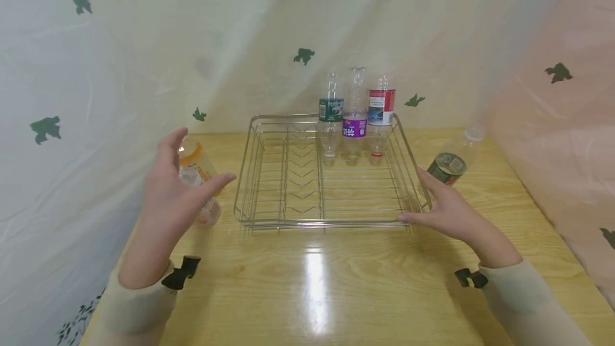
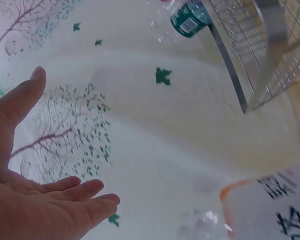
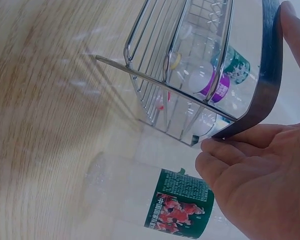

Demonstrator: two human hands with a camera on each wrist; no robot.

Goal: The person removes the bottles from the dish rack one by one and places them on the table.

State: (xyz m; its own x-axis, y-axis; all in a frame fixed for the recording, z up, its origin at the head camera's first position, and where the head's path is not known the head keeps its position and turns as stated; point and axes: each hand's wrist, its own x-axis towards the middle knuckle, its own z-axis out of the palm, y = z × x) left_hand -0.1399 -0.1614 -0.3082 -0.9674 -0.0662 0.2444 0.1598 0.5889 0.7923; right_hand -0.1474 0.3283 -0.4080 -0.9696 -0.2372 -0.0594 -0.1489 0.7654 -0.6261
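– Please, how many things do you count?
– One wood-grained table (image 1: 250, 292); on it, in the middle, one wire rack (image 1: 298, 223). Three bottles (image 1: 354, 126) lean in its back right part. One green-labelled bottle (image 1: 448, 167) is outside, just beside its right side. Left, behind the hand, I cannot count surely.
– And the hands?
– Left hand (image 1: 170, 196): thumb and fingers wide apart, holding nothing. Right hand (image 1: 449, 208): also spread, touching the rack at its near right corner.
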